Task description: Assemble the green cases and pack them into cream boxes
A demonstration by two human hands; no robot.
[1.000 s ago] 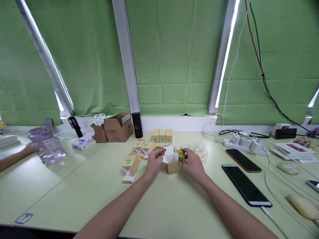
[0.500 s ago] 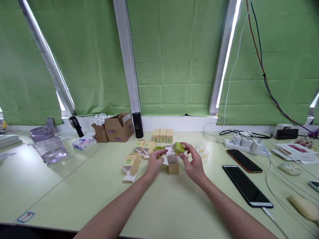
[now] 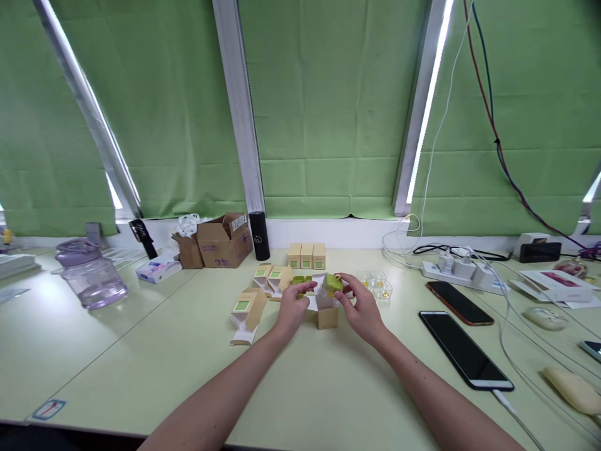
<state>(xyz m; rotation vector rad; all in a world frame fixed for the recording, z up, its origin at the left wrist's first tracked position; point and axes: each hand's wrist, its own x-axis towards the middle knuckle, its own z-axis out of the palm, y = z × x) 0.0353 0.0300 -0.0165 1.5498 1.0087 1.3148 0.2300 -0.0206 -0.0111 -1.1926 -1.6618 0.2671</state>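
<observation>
Hovering — right hand (image 3: 362, 311) pinched on small rounded green case (image 3: 333, 284) | just above open tan cardboard box (image 3: 327, 317) | left hand (image 3: 290, 308) pinching its white flap (image 3: 312, 301).

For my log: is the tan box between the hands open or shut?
Open. The tan box has white flaps standing up; the right hand holds a green item over them.

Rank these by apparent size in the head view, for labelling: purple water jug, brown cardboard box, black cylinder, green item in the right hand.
1. purple water jug
2. brown cardboard box, only slightly smaller
3. black cylinder
4. green item, clearly smallest
</observation>
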